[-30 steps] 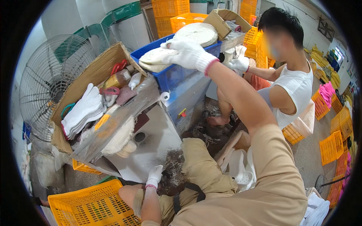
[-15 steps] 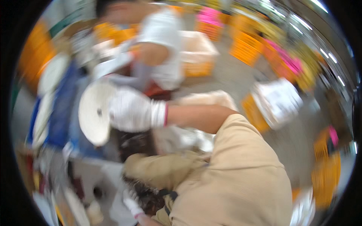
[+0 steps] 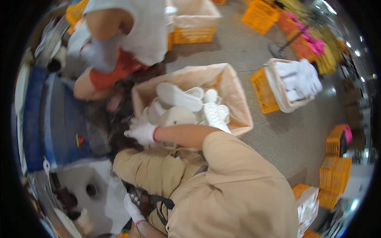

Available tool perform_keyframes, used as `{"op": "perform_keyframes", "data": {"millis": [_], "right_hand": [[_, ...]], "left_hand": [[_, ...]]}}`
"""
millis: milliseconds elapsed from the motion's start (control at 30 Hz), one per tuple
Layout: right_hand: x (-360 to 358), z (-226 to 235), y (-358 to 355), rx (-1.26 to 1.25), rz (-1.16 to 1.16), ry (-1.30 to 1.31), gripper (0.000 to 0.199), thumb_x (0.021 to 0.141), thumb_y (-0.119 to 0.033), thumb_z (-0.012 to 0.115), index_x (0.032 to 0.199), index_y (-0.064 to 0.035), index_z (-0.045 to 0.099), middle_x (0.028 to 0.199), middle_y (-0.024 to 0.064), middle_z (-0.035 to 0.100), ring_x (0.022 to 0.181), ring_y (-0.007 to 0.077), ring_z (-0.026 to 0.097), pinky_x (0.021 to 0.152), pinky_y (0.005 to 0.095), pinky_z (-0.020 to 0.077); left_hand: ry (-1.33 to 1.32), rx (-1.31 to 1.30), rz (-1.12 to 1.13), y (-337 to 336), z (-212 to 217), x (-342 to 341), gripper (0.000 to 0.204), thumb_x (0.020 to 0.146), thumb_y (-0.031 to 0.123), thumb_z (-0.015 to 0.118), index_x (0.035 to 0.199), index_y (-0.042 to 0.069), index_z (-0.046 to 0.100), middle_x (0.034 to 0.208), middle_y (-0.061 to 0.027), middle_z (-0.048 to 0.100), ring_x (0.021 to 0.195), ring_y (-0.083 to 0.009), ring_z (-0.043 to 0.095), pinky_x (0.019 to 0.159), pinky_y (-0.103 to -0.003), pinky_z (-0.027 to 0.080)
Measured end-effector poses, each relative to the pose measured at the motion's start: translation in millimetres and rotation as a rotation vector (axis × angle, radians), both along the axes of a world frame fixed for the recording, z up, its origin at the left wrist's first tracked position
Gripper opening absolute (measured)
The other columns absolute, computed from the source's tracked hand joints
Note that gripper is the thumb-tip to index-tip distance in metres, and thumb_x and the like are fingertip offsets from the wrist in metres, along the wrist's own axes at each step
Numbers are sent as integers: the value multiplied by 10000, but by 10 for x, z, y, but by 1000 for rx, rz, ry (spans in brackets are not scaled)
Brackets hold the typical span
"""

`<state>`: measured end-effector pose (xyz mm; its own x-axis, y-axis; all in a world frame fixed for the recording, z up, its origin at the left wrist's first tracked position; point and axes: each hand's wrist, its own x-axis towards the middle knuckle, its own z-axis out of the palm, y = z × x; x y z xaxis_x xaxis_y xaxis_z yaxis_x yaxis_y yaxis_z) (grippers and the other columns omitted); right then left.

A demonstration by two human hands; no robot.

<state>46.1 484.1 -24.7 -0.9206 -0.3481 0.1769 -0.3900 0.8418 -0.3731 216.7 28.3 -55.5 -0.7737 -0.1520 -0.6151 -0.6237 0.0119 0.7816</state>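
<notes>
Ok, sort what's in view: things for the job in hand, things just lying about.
Apparently in use:
- lined crate beside the right hand
- white shoe pieces inside it
- grey panel beside the left hand

Apparently just lying about:
- orange crate of white items
- pink bundles
- yellow bundles

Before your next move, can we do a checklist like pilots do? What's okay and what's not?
1. Both hands gloved: ok; the right hand and left hand wear white gloves.
2. Right hand empty: ok; its fingers look spread, and nothing shows in it.
3. Left hand empty: cannot tell; it is by the grey panel, too blurry.
4. White soles inside the bin: ok; they lie in a pile.
5. Right hand clear of the bin: cannot tell; it is at a corner, maybe touching.
6. Lots of room around: not ok; a co-worker is close to the bin.
</notes>
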Motion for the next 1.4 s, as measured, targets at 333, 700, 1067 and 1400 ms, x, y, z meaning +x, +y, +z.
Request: {"op": "perform_keyframes", "data": {"millis": [333,700,1067,1400], "right_hand": [[-1344,-1339,81,581,206,-178,391,968,-296,609,1309,-156,740,1352,86,717,1307,294,614,1159,452,409],[-1252,-943,966,622,-138,-256,249,782,-370,860,978,-216,855,1035,-7,813,1060,204,724,987,355,441],[-349,-1753,2392,841,-547,-478,183,942,-238,674,948,-227,856,1001,25,812,1066,238,734,1205,528,363],[2368,-1817,2247,554,-960,-1200,309,912,-257,724,1185,-167,837,1252,107,787,1264,333,689,1165,672,374]], "left_hand": [[12,-454,379,597,1213,1012,564,1104,422,519,1470,1,605,1310,-110,698,1107,-217,685,918,-334,533],[116,-708,-351,-59,723,-546,470,1091,354,539,1372,0,666,1271,-181,727,1073,-319,709,938,-454,563],[229,-744,-711,681,730,-4007,469,1119,355,572,1318,-50,699,1341,-213,720,1211,-338,658,1050,-450,505],[80,-661,-1024,392,213,-4604,614,1132,355,525,1656,85,353,1672,-189,394,1416,-360,508,1040,-520,573]]}}
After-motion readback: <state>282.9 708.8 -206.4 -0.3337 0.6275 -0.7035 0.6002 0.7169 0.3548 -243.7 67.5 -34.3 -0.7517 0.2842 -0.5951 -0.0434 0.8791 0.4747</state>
